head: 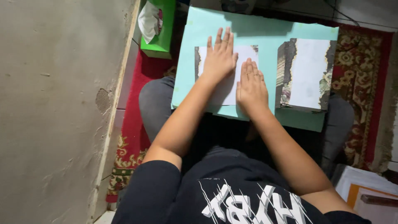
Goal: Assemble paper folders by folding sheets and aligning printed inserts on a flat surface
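The person is sitting on the floor with a light turquoise board (265,33) lying across the knees, and both hands are pressing flat on a white sheet with dark decorated edges (244,54) that is lying on the left part of this board. The left hand (219,58) is resting on the far left part of the sheet, fingers stretched and close together, pointing away from the body; its grip is holding nothing, only pushing down with the open palm. The right hand (251,87) is lying just beside it, a little nearer to the body, also flat with the fingers spread lightly, covering the near right part of the sheet and reaching over its near edge onto the board. On the right part of the board, apart from the hands, a stack of similar sheets with floral borders (306,74) is standing. A green tissue box (159,27) is sitting at the far left, near the wall (58,103). A red patterned carpet (360,70) is showing under the board on both sides.
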